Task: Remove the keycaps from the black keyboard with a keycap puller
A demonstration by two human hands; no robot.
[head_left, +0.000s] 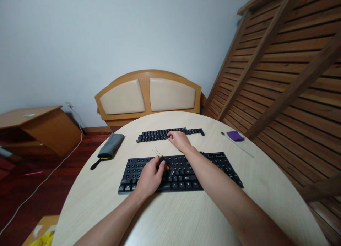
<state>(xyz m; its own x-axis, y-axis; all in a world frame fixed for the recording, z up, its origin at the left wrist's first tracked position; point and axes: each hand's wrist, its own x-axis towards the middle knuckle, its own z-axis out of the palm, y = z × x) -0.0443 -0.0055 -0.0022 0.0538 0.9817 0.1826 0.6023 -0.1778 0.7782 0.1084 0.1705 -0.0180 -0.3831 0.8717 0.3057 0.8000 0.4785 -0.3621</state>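
Round table (181, 214): pale wood-grain top, carries every item below.

Keyboard (178, 173): black, on the near half of the table, long axis left–right across the person's front. Space-bar side faces the person; indicator panel (216, 155) at the far right corner. Left section shows bare sockets above a bottom row of fitted keys.

Loose keycaps (154, 135): black, laid in stepped rows beyond the keyboard, long axis roughly parallel to it.

Left hand (148, 175): over the left-centre of the keyboard. Thumb and index finger closed on the dark handle of a wire puller (157, 152).

Right hand (180, 140): reaches across the keyboard; fingertips at the near edge of the keycap rows, thumb and index finger nearly together. Cannot tell whether a keycap sits between them.

Grey pouch (112, 145): left side of table, strap toward the person.

Purple cloth (234, 136): right side, just beside a thin rod (238, 145) lying diagonally, dark tip at its far end.

Puller: wire end points away, slightly left.
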